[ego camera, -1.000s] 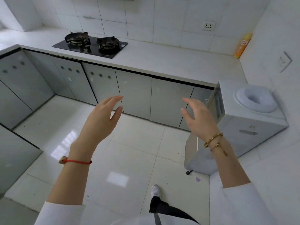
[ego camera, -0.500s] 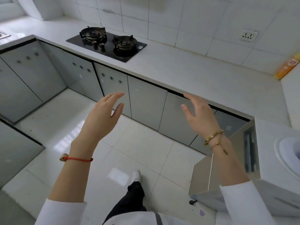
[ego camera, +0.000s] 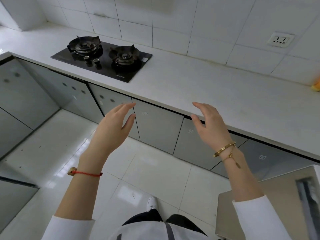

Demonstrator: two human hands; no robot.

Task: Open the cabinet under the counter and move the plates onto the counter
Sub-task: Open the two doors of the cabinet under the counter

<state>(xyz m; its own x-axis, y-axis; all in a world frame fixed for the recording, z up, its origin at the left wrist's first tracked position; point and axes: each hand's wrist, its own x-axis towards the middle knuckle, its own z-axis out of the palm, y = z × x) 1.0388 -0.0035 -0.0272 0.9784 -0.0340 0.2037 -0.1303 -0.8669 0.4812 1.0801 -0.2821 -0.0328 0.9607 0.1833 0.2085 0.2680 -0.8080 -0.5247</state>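
Observation:
A row of grey glossy cabinet doors (ego camera: 157, 129) runs under the white counter (ego camera: 199, 87), and every door is closed. No plates are visible. My left hand (ego camera: 112, 130) is raised in front of the doors, fingers apart, holding nothing. My right hand (ego camera: 209, 125) is raised at the same height, in front of the counter's front edge, also open and empty. Neither hand touches a door or the counter.
A black two-burner gas hob (ego camera: 103, 58) is set into the counter at the left. A water dispenser (ego camera: 270, 201) stands on the floor at the lower right. An orange bottle (ego camera: 316, 87) sits at the counter's far right. More cabinets (ego camera: 19, 94) line the left side.
The view has closed in on the counter and cabinets. Both hands stay raised and open, now nearer the doors. The water dispenser has slid toward the lower right edge.

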